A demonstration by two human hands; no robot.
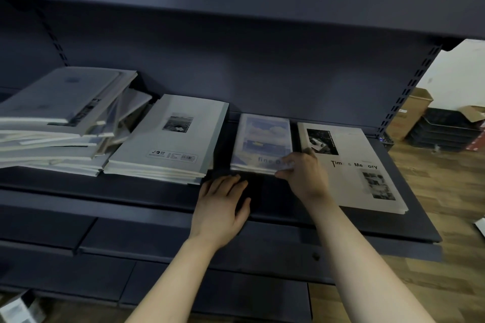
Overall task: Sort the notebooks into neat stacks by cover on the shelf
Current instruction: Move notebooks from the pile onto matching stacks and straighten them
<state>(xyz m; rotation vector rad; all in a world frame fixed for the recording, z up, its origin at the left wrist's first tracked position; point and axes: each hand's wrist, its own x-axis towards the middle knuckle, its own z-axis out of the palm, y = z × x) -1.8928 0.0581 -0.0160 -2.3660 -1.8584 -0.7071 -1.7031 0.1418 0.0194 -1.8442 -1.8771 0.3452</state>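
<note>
On the dark shelf (157, 199) lie, from left to right, a messy pile of notebooks (60, 123), a squared stack with a small photo on a grey cover (170, 139), a small stack with a blue sky cover (262, 141), and a white "Time & Memory" stack (354, 165). My right hand (301, 170) pinches the front right corner of the sky-cover stack. My left hand (223, 204) rests flat on the bare shelf in front, between the grey stack and the sky-cover stack, holding nothing.
An upper shelf (236, 2) overhangs the work area. Lower shelves (131, 257) jut out below. To the right, on the wooden floor, stand cardboard boxes (409, 110) and stacked black trays (446, 131). A notebook lies low at the bottom left (15, 309).
</note>
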